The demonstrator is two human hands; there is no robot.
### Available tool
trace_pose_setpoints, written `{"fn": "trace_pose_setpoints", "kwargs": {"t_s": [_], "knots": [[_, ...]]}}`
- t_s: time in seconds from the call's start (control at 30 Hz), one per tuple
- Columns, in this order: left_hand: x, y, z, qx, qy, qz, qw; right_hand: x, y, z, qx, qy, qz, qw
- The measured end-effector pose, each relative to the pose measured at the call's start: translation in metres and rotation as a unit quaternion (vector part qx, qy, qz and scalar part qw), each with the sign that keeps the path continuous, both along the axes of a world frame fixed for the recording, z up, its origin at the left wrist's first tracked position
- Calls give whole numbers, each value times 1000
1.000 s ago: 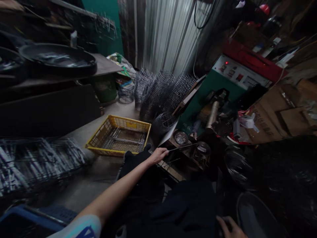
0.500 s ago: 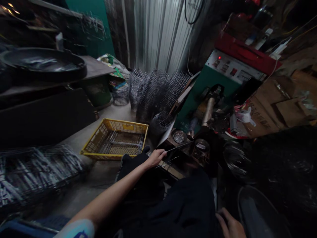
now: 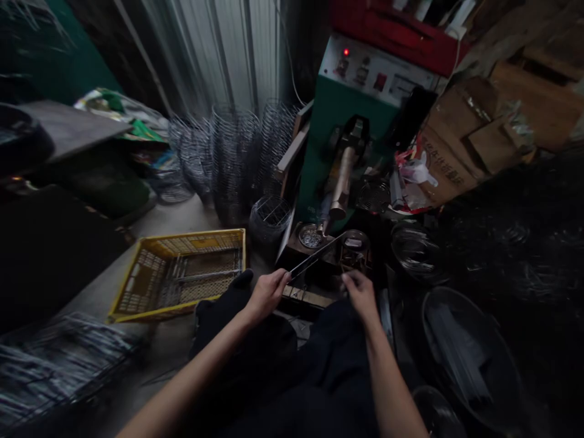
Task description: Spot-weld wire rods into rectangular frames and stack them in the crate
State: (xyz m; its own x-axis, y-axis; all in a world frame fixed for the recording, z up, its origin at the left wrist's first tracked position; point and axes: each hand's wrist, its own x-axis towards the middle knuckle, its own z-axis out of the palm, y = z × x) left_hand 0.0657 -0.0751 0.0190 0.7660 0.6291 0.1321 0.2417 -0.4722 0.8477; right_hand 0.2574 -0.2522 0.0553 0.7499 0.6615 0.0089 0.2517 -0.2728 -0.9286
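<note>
My left hand (image 3: 267, 297) is closed on one end of a thin metal rod (image 3: 314, 257), which slants up and right toward the lower part of the machine. A second thin line runs close beside the rod; whether it is part of the same piece I cannot tell. Fingers pinched, my right hand (image 3: 362, 298) is just below the machine's round lower holder (image 3: 356, 240). A small thin thing seems to stick up from its fingertips, too dim to name. Left of the holder, a round dish (image 3: 311, 236) contains many small shiny metal bits.
A green machine (image 3: 319, 121) with a thick metal arm (image 3: 343, 182) and red light stands ahead. Left lies a yellow crate (image 3: 123, 298) with metal rods; behind it are stacked wire baskets (image 3: 232, 158). A dark tub (image 3: 497, 365) with strips and cardboard boxes (image 3: 449, 146) are at right.
My right hand has come up from beside my right thigh to the front of the machine, its fingers now pinched. My left hand keeps the rod. The view has turned right.
</note>
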Motion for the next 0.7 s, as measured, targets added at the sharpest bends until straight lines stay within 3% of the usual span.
{"fn": "trace_pose_setpoints", "kwargs": {"t_s": [0.1,0.2,0.47,0.7], "knots": [[-1,-9,9,15,2,4,1000,-9,49,-19,46,112,-8,993],[-4,-16,15,22,2,17,1000,-16,73,-27,72,165,-30,983],[-1,-24,16,20,-10,52,998,-21,82,-20,126,208,-40,969],[3,-27,16,13,-36,61,997,-19,86,-27,165,256,-50,951]]}}
